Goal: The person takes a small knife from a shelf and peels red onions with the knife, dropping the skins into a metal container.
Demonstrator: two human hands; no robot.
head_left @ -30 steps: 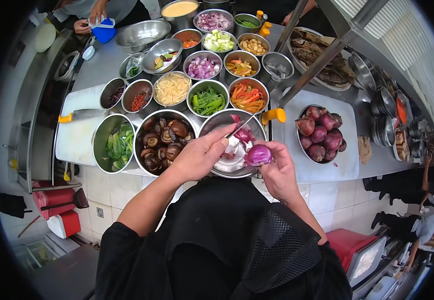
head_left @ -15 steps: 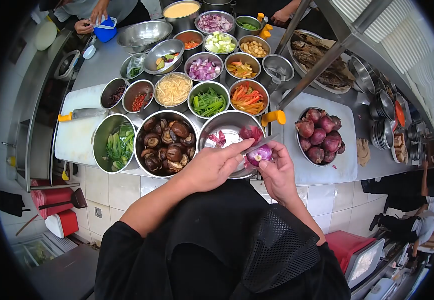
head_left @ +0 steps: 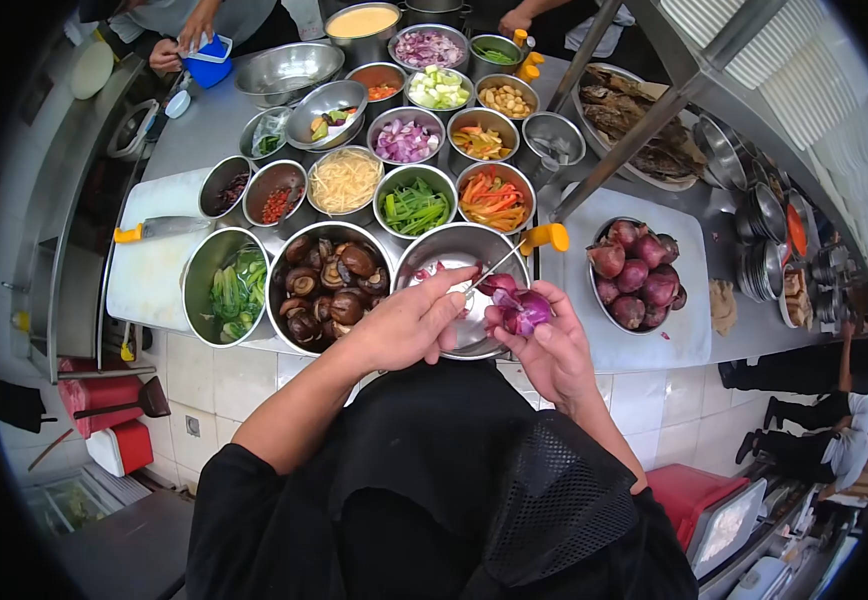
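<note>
My left hand is closed around a knife, its handle hidden in my fingers and its thin blade pointing up and to the right. In my right hand is a red onion, gripped between thumb and fingers, with purple skin partly loosened on its left side. Both hands are over the near rim of a steel pot. Pieces of onion skin lie inside that pot. To the right, a bowl heaped with whole red onions rests on a white cutting board.
Left of the pot stand a pot of mushrooms and one of leafy greens. Several containers of cut vegetables fill the counter behind. A large knife lies on the left cutting board. A metal shelf post slants at the right.
The knife has swung from lying across the onion to pointing up, left of it. My left hand has moved slightly left and down. The onion has turned, and its skin sticks out more.
</note>
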